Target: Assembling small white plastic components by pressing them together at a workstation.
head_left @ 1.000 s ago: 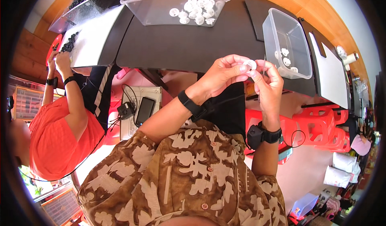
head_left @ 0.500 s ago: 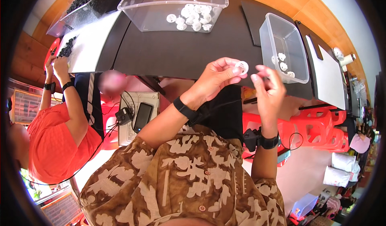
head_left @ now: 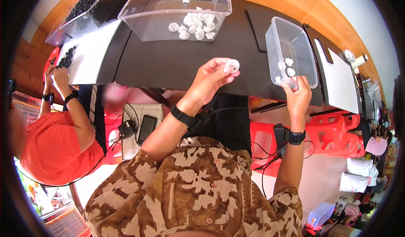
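Left hand (head_left: 211, 79) pinches a small round white plastic cap (head_left: 232, 65) above the black counter (head_left: 177, 60); right hand (head_left: 297, 95) grips the near rim of a clear rectangular plastic tub (head_left: 291, 53) | room: orange wooden floor (head_left: 295, 1); red plastic stools (head_left: 333, 131) beside the counter

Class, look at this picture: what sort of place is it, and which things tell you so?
Probably a small hand-assembly workshop: clear plastic bins of small white round parts on a long dark worktable, with a co-worker in an orange shirt sorting small black pieces.
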Action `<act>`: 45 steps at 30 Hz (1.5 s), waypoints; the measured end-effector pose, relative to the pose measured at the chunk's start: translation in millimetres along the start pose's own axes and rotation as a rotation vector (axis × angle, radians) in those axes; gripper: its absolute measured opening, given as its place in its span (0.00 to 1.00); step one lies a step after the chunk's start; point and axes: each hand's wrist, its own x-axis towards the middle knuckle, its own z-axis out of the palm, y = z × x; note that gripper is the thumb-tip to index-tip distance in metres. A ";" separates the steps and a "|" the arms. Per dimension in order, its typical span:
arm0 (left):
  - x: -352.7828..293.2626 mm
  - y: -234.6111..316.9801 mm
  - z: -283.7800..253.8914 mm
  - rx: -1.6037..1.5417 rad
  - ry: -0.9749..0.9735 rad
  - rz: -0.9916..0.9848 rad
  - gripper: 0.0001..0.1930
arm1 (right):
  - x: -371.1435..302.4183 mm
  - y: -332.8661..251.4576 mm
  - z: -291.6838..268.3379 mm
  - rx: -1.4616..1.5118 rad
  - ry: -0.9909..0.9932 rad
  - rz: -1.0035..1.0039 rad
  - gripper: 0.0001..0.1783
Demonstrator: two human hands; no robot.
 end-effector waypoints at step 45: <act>-6.0 4.4 -3.1 -0.023 0.008 -0.018 0.09 | 98.1 90.7 -145.5 -0.104 0.155 0.025 0.14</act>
